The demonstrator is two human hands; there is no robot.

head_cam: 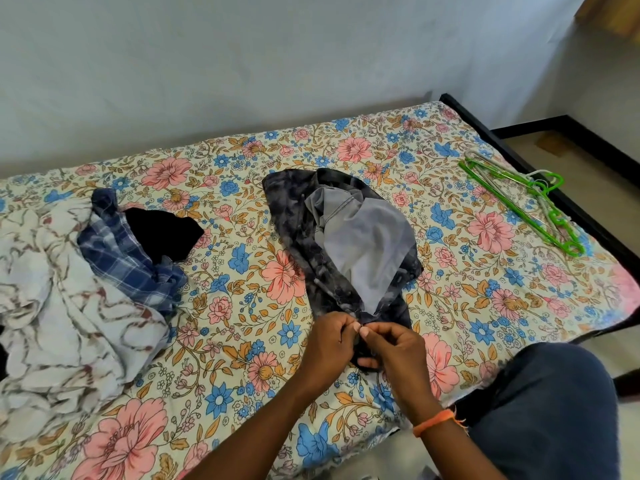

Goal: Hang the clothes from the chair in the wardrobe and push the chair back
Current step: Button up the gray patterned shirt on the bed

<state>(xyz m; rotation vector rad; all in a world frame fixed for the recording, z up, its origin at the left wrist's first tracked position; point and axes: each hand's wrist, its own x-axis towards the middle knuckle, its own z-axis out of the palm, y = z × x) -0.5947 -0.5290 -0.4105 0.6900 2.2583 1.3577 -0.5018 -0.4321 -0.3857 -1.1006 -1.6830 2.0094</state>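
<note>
Nearest the camera, low in the centre of the frame, the left hand (pixel 330 337) and right hand (pixel 391 348) meet, both pinching the near end of a dark tie-dye shirt (pixel 298 237) that lies mid-frame on the floral bedsheet (pixel 242 341), its grey lining (pixel 363 244) turned outward. At the far left lies a white patterned cloth (pixel 52 306), then a blue plaid shirt (pixel 117 251) touching a black garment (pixel 162 233). At upper right, green hangers (pixel 519 202) rest near the bed's edge.
</note>
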